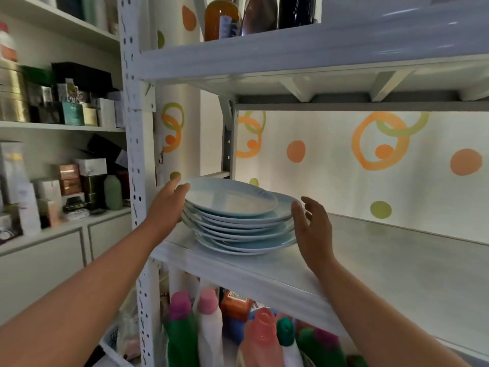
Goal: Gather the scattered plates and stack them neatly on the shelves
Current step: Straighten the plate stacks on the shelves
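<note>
A stack of several pale blue plates (pixel 238 223) rests on the left end of the white middle shelf (pixel 383 260). The upper plates sit slightly off-centre from the lower ones. My left hand (pixel 168 205) touches the left rim of the top plates, thumb on the topmost rim. My right hand (pixel 312 223) is at the stack's right side, fingers spread, its thumb against the plate edges.
The shelf's perforated white post (pixel 137 154) stands just left of my left hand. Bottles (pixel 254 17) stand on the shelf above, and coloured detergent bottles (pixel 211 329) fill the shelf below. Boxes and jars (pixel 66 102) crowd the cabinet on the left.
</note>
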